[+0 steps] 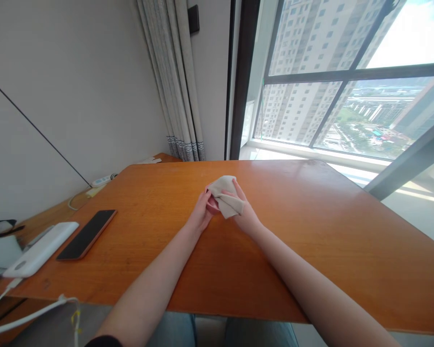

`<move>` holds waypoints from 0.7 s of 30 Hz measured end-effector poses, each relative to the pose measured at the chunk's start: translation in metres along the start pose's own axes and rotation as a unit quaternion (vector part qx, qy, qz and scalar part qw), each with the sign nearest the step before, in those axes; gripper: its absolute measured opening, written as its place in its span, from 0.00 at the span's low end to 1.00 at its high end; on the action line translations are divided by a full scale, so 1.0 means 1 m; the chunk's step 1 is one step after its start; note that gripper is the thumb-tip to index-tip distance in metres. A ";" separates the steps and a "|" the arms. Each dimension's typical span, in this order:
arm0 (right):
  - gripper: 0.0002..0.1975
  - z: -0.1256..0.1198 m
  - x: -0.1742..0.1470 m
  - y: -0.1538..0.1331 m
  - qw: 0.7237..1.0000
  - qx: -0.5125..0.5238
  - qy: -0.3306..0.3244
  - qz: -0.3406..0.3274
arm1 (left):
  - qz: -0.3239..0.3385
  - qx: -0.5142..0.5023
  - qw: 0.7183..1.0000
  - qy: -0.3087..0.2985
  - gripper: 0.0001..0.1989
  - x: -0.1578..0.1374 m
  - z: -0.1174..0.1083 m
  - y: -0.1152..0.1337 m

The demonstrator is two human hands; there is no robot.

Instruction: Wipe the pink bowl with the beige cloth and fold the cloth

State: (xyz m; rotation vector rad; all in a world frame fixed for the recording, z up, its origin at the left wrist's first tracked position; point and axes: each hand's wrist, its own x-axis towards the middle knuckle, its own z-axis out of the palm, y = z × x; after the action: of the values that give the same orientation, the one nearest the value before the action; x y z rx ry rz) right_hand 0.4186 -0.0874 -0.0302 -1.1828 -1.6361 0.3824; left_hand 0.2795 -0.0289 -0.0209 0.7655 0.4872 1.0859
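Above the middle of the wooden table point(159, 202), both of my hands are together. My left hand point(201, 210) is closed around a small pink object point(212, 206), mostly hidden, so its kind does not show. A light grey cloth point(224, 189) drapes over that object. My right hand point(245, 212) grips the cloth, its fingers pressing it against the pink object, and a loose corner of the cloth hangs below the fingers.
To the left lie a phone point(87, 235) with a dark screen and a white device point(41, 249) with a cable plugged in. A power strip point(101, 180) rests by the wall. A curtain point(177, 77) and a large window stand beyond the table.
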 end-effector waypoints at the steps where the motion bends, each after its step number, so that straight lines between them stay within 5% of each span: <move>1: 0.25 0.004 -0.002 -0.004 0.999 -0.034 -0.017 -0.018 | 0.012 -0.009 1.000 0.001 0.18 0.001 -0.001 0.002; 7: 0.27 0.014 -0.003 -0.011 0.981 -0.155 -0.046 -0.108 | -0.046 -0.022 0.998 -0.025 0.23 -0.002 -0.006 0.004; 12: 0.18 -0.005 -0.001 -0.003 0.986 -0.116 0.028 -0.115 | -0.089 -0.008 0.994 -0.059 0.22 -0.008 0.001 0.004; 15: 0.16 -0.013 0.000 -0.003 0.987 -0.100 0.010 -0.122 | -0.115 0.007 0.992 -0.045 0.18 -0.009 0.006 0.004; 21: 0.28 0.006 -0.002 -0.017 0.973 -0.179 -0.025 -0.141 | 0.028 -0.027 0.999 -0.009 0.15 -0.005 0.005 0.004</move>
State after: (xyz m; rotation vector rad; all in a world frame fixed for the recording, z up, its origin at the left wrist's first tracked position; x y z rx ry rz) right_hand 0.4046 -0.0953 -0.0216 -1.1826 -1.9395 -0.0695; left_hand 0.2782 -0.0340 -0.0143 0.7431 0.4219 1.1389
